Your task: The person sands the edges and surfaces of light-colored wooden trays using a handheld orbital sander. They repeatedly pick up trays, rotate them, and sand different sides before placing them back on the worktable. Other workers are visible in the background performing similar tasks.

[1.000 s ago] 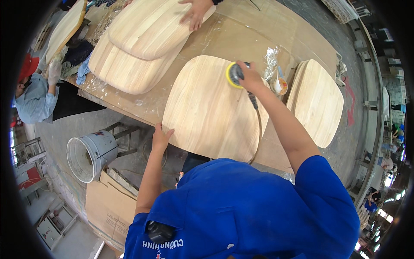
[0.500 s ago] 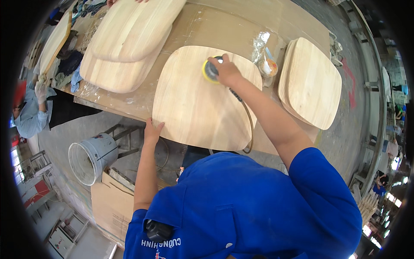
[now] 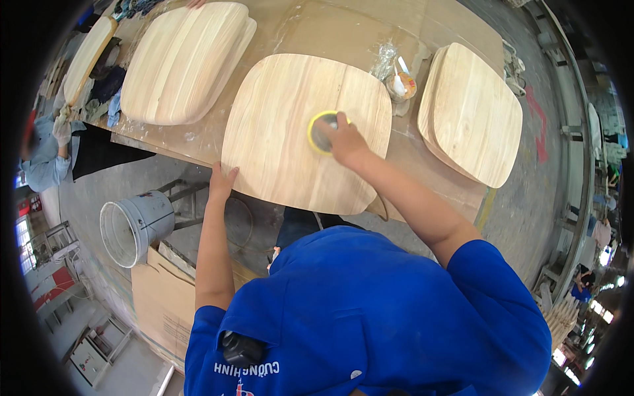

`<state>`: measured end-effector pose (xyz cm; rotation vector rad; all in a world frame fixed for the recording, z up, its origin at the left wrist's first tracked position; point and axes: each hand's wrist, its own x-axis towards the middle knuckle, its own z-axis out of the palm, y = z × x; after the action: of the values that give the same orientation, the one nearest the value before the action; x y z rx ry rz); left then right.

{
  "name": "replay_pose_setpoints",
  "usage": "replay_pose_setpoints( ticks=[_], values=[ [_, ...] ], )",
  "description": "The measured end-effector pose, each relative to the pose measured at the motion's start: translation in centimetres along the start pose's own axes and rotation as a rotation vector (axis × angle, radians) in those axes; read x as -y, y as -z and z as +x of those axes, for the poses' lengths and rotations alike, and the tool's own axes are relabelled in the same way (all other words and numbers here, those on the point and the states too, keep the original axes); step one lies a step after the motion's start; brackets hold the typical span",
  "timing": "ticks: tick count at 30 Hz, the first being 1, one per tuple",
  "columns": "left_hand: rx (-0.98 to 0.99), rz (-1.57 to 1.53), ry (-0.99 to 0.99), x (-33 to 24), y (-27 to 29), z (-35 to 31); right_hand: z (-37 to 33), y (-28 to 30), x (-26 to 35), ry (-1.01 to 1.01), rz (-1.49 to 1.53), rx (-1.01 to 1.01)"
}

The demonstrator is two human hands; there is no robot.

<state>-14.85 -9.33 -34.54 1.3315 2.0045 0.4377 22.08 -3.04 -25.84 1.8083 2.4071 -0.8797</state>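
A pale wooden panel (image 3: 284,125) with rounded corners lies flat before me, its near edge reaching the edge of the cardboard-covered table. My right hand (image 3: 345,141) is wrapped over a round sander (image 3: 321,134) with a yellow rim, which rests on the panel right of its middle. From it a hose runs under my forearm, mostly hidden. At the panel's near left edge my left hand (image 3: 223,182) grips the border, thumb toward the top face; the fingers are partly hidden.
Stacked panels stand at the left (image 3: 178,66) and right (image 3: 472,119). Another person's hand (image 3: 196,3) touches the left stack. A tub with an orange label (image 3: 403,86) sits behind my panel. A white bucket (image 3: 142,224) is at lower left; a gloved co-worker (image 3: 53,148) is beyond.
My right hand has moved the sander nearer to me across the panel. My left hand keeps its edge grip. On the left stack, the top panel has shifted to cover more of the one beneath.
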Motion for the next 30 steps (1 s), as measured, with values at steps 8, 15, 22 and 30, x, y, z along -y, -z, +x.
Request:
replay_pose_setpoints(
  ticks=[8, 15, 22, 30],
  values=[
    [-0.076, -0.09, -0.029, 0.6, -1.0, -0.4, -1.9, -1.2, -0.7, 0.122, -0.072, -0.007],
    [-0.103, -0.036, -0.003, 0.9, -1.5, -0.2, 3.1, 2.2, -3.2, -0.113, -0.167, -0.241],
    [-0.115, -0.042, 0.019, 0.7, -1.7, -0.3, 1.3, 1.0, -2.7, -0.026, -0.196, -0.135],
    [-0.107, -0.01, 0.052, 0.2, -1.5, -0.3, 2.9, 1.8, -3.3, -0.13, -0.245, -0.303]
  ],
)
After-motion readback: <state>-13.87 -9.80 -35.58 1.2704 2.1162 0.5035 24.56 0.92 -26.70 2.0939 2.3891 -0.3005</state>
